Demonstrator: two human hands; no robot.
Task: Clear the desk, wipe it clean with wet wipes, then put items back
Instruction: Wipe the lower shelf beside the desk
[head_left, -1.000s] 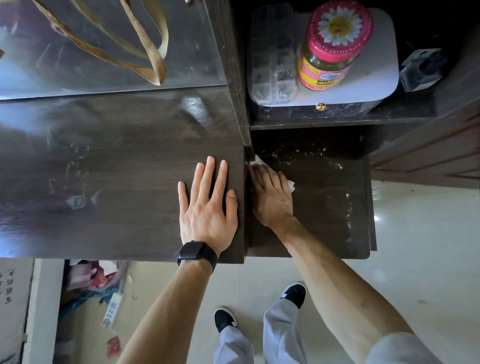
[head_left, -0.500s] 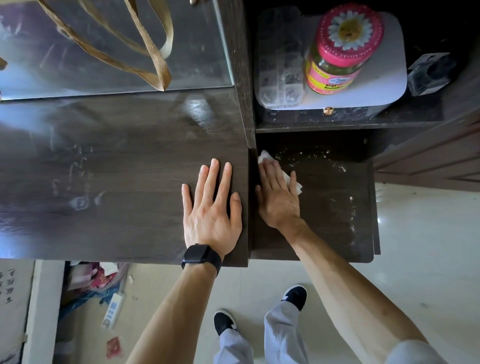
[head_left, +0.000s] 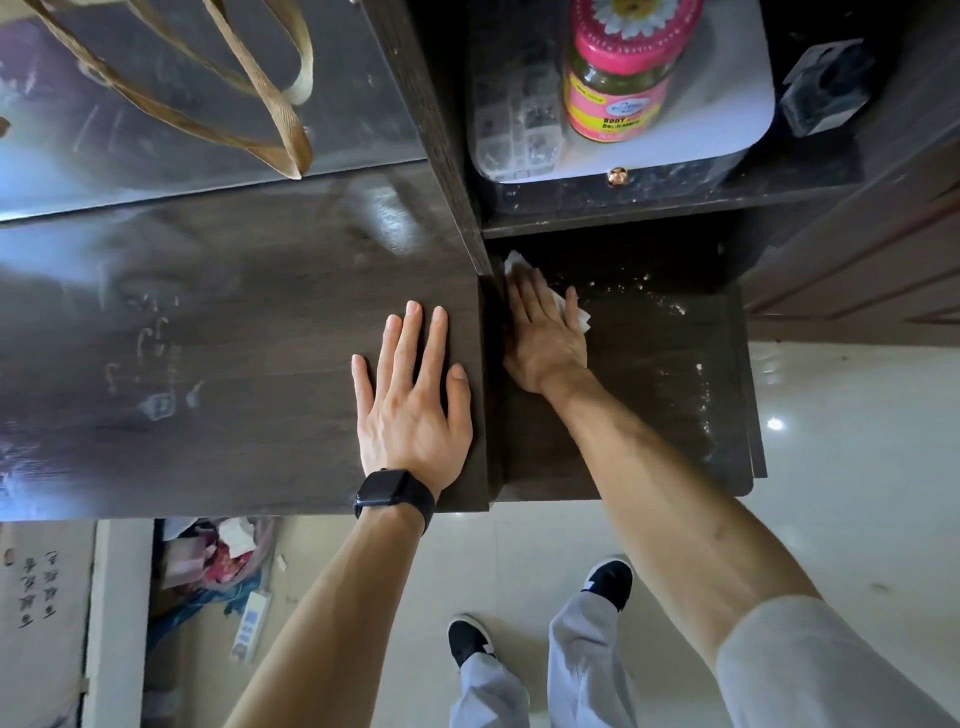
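- Wet wipe (head_left: 519, 262): in the head view it lies white and crumpled on the lower shelf (head_left: 670, 405) to the right of the bench (head_left: 234, 338). It sits in the shelf's far left corner, under the right grip (head_left: 545, 338). 1 edge shows past the fingertips and another beside the little finger.
- The right grip lies flat, palm down on the wipe. Its fingers are straight and close together, pressing on the wipe rather than curling round it. Its thumb side is close against the bench's upright side panel.
- The left grip (head_left: 410, 410) lies flat and spread, palm down on the bench near its front right corner, holding nothing. A black watch (head_left: 395, 496) sits on the wrist.
- The bench top is dark, glossy wood grain, with faint smears and streaks on its left half.
- White specks (head_left: 670, 306) are scattered along the lower shelf's far edge and right side.
- On the shelf above, a white box (head_left: 727, 104) carries a jar (head_left: 618, 88) with a pink daisy lid. A clear compartment case (head_left: 519, 119) lies just left of the jar, and a black block (head_left: 826, 88) stands apart to the right.
- Tan straps (head_left: 260, 104) hang over a shiny panel at the bench's far left.
- Below are a pale tiled floor, grey trouser legs and 2 black-and-white shoes (head_left: 608, 582). A white power strip (head_left: 252, 623) lies among clutter under the bench.
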